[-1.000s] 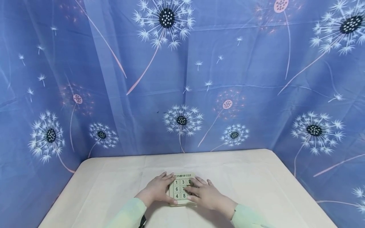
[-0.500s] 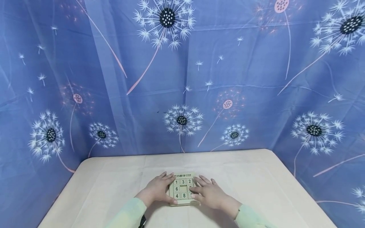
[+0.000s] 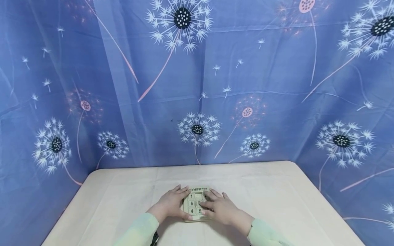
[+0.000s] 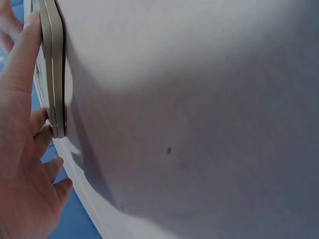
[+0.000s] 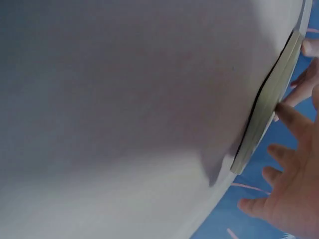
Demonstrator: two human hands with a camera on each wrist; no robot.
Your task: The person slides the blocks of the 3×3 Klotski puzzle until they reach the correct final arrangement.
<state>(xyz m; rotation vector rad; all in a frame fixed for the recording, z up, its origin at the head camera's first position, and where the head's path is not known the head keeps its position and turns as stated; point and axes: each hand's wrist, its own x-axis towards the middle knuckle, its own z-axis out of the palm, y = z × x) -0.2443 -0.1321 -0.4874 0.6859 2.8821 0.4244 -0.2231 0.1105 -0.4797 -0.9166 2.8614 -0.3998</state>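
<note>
A pale number sliding puzzle (image 3: 186,208) lies flat on the table, Chinese characters along its far edge. Tiles 1, 6 and 4 show in its left column, and a gap sits at the top middle. My left hand (image 3: 172,204) holds the puzzle's left side, thumb at the near corner and fingers at the far one; the left wrist view shows the thumb against its edge. My right hand (image 3: 223,209) lies over the right column with fairly straight fingers, a fingertip on the centre tile. That hand hides most of the right-hand tiles.
The cream-covered table (image 3: 123,191) extends around the puzzle on all sides. Blue dandelion-print curtain (image 3: 160,136) hangs behind the table and along its left and right sides.
The 7 tile slid right from the centre, then the 3 tile came down, so the gap moved to the top middle. My right hand shifted right, then back left; my left hand stayed put.
</note>
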